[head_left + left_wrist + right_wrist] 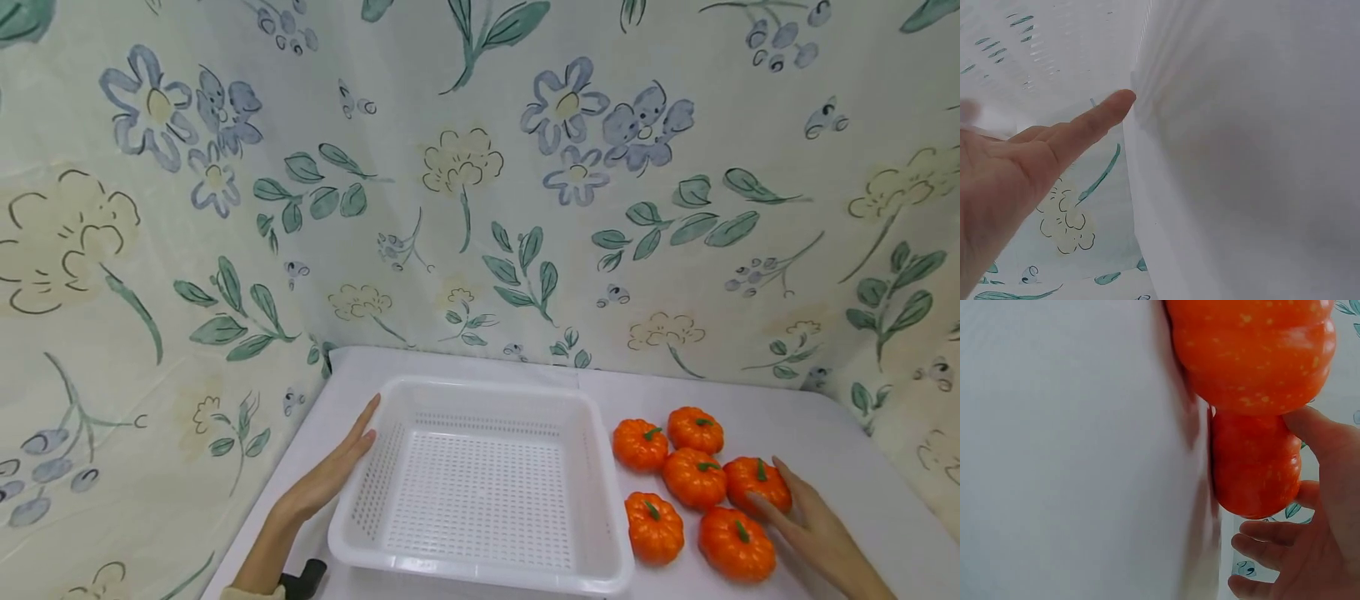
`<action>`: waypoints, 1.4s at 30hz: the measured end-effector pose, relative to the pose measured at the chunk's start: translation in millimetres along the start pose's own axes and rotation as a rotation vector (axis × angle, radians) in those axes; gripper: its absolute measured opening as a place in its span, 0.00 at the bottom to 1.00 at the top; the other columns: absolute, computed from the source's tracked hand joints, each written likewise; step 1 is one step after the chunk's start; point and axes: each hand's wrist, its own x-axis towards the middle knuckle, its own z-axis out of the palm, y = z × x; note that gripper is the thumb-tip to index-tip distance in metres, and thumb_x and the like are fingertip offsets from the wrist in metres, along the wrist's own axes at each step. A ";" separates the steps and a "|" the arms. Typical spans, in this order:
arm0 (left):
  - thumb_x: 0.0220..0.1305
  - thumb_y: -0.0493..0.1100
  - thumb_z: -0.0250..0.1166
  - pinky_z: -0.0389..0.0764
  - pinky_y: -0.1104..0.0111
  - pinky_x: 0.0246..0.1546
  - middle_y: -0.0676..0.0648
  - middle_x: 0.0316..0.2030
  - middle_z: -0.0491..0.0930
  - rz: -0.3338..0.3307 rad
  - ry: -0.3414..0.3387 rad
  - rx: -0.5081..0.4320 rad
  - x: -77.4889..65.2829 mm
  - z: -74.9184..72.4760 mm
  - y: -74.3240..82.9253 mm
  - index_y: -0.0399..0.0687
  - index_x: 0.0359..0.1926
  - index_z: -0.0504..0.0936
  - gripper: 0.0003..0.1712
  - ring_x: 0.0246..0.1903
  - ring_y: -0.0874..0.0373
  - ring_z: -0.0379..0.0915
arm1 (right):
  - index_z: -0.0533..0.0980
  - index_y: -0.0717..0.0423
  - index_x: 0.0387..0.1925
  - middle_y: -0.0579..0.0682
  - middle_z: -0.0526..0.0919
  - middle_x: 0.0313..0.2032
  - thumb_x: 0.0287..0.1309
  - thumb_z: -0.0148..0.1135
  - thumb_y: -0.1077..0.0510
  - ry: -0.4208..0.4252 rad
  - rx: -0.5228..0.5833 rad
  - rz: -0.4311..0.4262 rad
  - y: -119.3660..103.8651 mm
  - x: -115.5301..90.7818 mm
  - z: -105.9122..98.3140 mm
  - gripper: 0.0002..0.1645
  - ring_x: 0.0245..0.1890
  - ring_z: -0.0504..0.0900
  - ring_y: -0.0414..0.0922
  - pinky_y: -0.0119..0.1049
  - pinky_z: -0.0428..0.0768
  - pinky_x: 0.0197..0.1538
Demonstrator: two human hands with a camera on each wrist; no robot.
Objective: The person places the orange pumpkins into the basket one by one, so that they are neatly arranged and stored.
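A white plastic basket (480,575) with a perforated floor and walls sits on the table. Along its left side lies my left hand (333,475), fingers extended and fingertips at the rim; the left wrist view shows this hand (1029,162) with one straight finger reaching the basket wall. To the basket's right are several orange toy pumpkins with green stems. My right hand (813,517) is at the rightmost pumpkin (750,482), thumb across its near side and fingers behind. In the right wrist view that pumpkin (1254,465) stands on the table, with the other fingers spread beside it.
Close around lie another pumpkin (738,546) in front, one (693,479) to the left, and one (656,529) against the basket's right side. A white cloth covers the table (847,433). Floral curtain (465,208) hangs behind and at both sides.
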 end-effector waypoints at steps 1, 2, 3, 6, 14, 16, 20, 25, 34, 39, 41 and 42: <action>0.84 0.58 0.32 0.29 0.31 0.75 0.49 0.84 0.26 -0.001 0.003 -0.005 -0.1 0.4 -0.5 0.67 0.83 0.31 0.35 0.82 0.39 0.19 | 0.30 0.78 0.76 0.89 0.41 0.70 0.74 0.43 0.27 0.008 -0.001 -0.013 -0.4 0.4 0.7 0.65 0.68 0.46 0.86 0.82 0.53 0.63; 0.84 0.58 0.32 0.29 0.31 0.74 0.49 0.84 0.26 0.000 0.005 -0.013 -0.2 0.7 -1.2 0.68 0.83 0.31 0.35 0.82 0.39 0.19 | 0.31 0.78 0.76 0.89 0.43 0.69 0.75 0.44 0.28 0.019 -0.001 -0.029 -0.6 0.6 1.3 0.65 0.67 0.47 0.86 0.82 0.53 0.63; 0.84 0.58 0.32 0.29 0.30 0.74 0.49 0.84 0.26 0.002 0.006 -0.020 -0.3 1.0 -1.9 0.68 0.83 0.31 0.35 0.82 0.39 0.19 | 0.32 0.78 0.76 0.89 0.44 0.69 0.75 0.44 0.29 0.032 -0.007 -0.045 -0.4 0.8 1.8 0.63 0.67 0.49 0.86 0.82 0.54 0.63; 0.84 0.58 0.32 0.28 0.30 0.74 0.49 0.84 0.26 0.013 0.007 -0.036 -0.3 1.8 -3.5 0.68 0.83 0.30 0.35 0.82 0.39 0.19 | 0.33 0.78 0.76 0.89 0.45 0.68 0.76 0.45 0.30 0.047 -0.014 -0.055 -0.4 0.7 2.4 0.62 0.66 0.50 0.86 0.82 0.55 0.63; 0.84 0.58 0.31 0.28 0.31 0.74 0.48 0.84 0.26 0.035 0.015 -0.048 0.0 2.8 -4.4 0.69 0.83 0.30 0.35 0.83 0.39 0.19 | 0.33 0.73 0.78 0.88 0.46 0.68 0.73 0.45 0.27 0.064 -0.018 0.001 -4.6 -2.1 5.2 0.64 0.66 0.54 0.83 0.75 0.65 0.64; 0.84 0.58 0.31 0.28 0.31 0.74 0.49 0.84 0.26 0.038 0.016 -0.049 0.3 3.3 -4.4 0.70 0.83 0.30 0.35 0.83 0.39 0.20 | 0.34 0.73 0.78 0.88 0.47 0.69 0.73 0.46 0.26 0.073 -0.017 0.011 -5.5 -3.0 5.7 0.64 0.66 0.55 0.83 0.73 0.69 0.63; 0.84 0.58 0.31 0.29 0.30 0.74 0.49 0.84 0.27 0.047 0.012 -0.065 0.6 4.2 -5.2 0.71 0.83 0.31 0.34 0.82 0.38 0.21 | 0.36 0.71 0.78 0.87 0.48 0.69 0.72 0.46 0.25 0.088 -0.012 0.024 -6.8 -5.1 5.9 0.64 0.66 0.56 0.82 0.71 0.71 0.62; 0.85 0.57 0.31 0.28 0.30 0.74 0.50 0.84 0.27 0.058 0.001 -0.085 0.6 4.2 -6.4 0.71 0.83 0.30 0.34 0.83 0.38 0.21 | 0.38 0.72 0.78 0.87 0.50 0.69 0.73 0.48 0.27 0.126 -0.022 0.013 -9.7 -8.7 5.2 0.62 0.65 0.57 0.81 0.72 0.71 0.62; 0.85 0.57 0.32 0.28 0.30 0.74 0.50 0.84 0.28 0.060 0.011 -0.092 0.7 2.9 -6.4 0.71 0.83 0.31 0.34 0.83 0.39 0.22 | 0.38 0.74 0.78 0.88 0.53 0.66 0.74 0.52 0.33 0.196 -0.062 -0.035 -20.3 -15.4 -4.0 0.59 0.61 0.61 0.80 0.73 0.71 0.60; 0.85 0.57 0.31 0.28 0.31 0.75 0.50 0.84 0.28 0.054 0.009 -0.102 -0.7 3.7 -7.0 0.69 0.83 0.31 0.34 0.83 0.39 0.21 | 0.40 0.71 0.79 0.86 0.58 0.63 0.74 0.56 0.38 0.294 -0.068 -0.086 -33.1 -20.9 -10.0 0.57 0.56 0.65 0.78 0.72 0.73 0.56; 0.85 0.56 0.32 0.28 0.31 0.75 0.50 0.84 0.28 0.054 0.009 -0.106 -1.1 4.1 -7.4 0.69 0.83 0.31 0.34 0.83 0.40 0.21 | 0.40 0.69 0.79 0.86 0.58 0.63 0.73 0.57 0.37 0.309 -0.068 -0.091 -41.3 -22.8 -12.8 0.58 0.56 0.65 0.78 0.72 0.74 0.56; 0.85 0.56 0.32 0.27 0.31 0.75 0.50 0.84 0.28 0.054 0.010 -0.106 -1.2 4.2 -7.8 0.68 0.83 0.31 0.34 0.83 0.40 0.21 | 0.39 0.67 0.80 0.85 0.58 0.63 0.73 0.57 0.36 0.312 -0.070 -0.092 -45.9 -23.7 -14.3 0.58 0.56 0.66 0.78 0.72 0.74 0.56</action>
